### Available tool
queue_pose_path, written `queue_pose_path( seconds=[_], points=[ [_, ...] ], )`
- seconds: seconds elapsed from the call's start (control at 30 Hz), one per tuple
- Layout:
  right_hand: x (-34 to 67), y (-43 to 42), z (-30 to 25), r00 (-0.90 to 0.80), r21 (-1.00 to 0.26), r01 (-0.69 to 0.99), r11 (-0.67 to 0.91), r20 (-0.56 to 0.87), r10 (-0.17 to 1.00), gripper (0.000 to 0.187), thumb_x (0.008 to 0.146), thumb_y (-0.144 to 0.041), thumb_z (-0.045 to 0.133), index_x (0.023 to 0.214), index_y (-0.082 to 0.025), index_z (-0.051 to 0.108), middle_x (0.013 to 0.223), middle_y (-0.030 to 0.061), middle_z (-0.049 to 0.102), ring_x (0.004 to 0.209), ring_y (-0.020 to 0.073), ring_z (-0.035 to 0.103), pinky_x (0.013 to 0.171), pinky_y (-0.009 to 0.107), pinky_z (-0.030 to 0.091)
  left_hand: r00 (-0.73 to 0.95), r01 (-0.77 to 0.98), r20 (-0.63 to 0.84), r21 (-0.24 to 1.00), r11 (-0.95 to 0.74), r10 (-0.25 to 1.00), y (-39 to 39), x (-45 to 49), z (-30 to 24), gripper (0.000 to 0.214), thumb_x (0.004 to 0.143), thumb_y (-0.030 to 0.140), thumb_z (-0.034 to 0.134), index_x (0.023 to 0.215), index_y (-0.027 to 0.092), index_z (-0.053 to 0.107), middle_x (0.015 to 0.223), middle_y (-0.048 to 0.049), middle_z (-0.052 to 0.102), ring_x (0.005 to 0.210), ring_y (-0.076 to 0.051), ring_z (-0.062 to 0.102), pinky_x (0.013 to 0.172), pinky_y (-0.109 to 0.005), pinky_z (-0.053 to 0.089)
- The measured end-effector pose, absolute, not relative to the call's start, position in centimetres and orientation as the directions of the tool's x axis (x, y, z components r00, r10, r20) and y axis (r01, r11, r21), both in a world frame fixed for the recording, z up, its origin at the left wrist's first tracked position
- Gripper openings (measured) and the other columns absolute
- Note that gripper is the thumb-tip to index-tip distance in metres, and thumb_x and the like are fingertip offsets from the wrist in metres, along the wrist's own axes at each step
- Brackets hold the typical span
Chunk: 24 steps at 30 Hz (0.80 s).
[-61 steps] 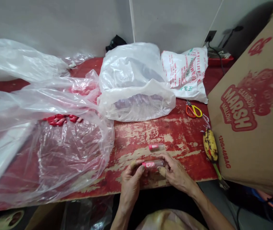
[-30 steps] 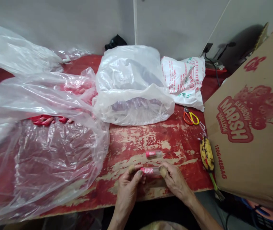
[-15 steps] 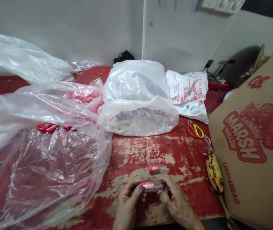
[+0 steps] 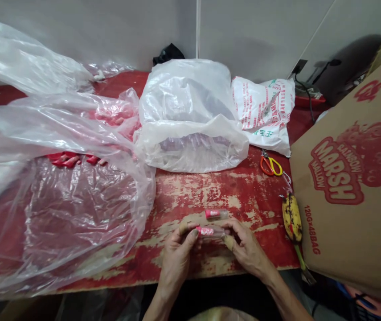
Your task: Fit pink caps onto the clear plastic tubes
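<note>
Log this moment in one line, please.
left hand: holds tube at pink end | right hand: at its clear end | second tube: on table, beyond hands

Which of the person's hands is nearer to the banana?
Right. The right hand is left of the banana; the left hand is farther left, at the pink end of the held tube.

- 2 bare forearms reach in from the bottom edge and angle toward each other; the left forearm [image 4: 161, 298] rises more steeply than the right forearm [image 4: 285, 295].
- Left hand [image 4: 176, 252]: thumb and index finger drawn together in a pinch, thumb pointing inward.
- Right hand [image 4: 248, 250]: pinched likewise, near the left but apart.
- The other fingers are partly hidden and seem to curl underneath.
</note>
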State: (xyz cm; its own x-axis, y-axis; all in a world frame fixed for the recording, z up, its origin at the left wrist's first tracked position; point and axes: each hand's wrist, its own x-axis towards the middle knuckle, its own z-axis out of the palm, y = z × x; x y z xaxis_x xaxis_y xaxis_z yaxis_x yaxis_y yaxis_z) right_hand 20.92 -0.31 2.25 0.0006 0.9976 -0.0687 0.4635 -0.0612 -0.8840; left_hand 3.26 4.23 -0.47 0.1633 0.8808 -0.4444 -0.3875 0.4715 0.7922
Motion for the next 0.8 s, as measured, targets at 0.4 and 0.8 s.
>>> queue_pose_path(
  seconds=[0.4, 0.8],
  points=[
    [20.1, -1.3, 1.8, 0.011, -0.823, 0.568, -0.011, -0.005, 1.0, 0.02, 0.09, -0.032, 0.04, 0.094, -0.02, 0.055, 0.079, 0.0012, 0.059, 0.068, 0.0152, 0.054, 0.061, 0.025, 0.039, 0.176, -0.398, -0.408, 0.803, 0.444, 0.896, 3.4, 3.3, -0.4, 0.028, 0.065, 0.034, 0.077, 0.084, 0.016, 0.066, 0.059, 0.0022, 0.064, 0.049, -0.008, 0.056, 0.048, -0.017, 0.047],
    [20.3, -1.3, 2.6, -0.045, -0.839, 0.543, -0.039, -0.076, 0.996, 0.027, 0.094, -0.036, 0.039, 0.088, -0.02, 0.059, 0.074, 0.0011, 0.061, 0.068, 0.0159, 0.056, 0.062, 0.026, 0.04, 0.191, -0.332, -0.32, 0.869, 0.367, 0.928, 2.5, 3.2, 0.1, 0.022, 0.071, 0.029, 0.073, 0.088, 0.017, 0.066, 0.061, 0.0031, 0.062, 0.053, -0.008, 0.054, 0.054, -0.018, 0.045]
  ],
)
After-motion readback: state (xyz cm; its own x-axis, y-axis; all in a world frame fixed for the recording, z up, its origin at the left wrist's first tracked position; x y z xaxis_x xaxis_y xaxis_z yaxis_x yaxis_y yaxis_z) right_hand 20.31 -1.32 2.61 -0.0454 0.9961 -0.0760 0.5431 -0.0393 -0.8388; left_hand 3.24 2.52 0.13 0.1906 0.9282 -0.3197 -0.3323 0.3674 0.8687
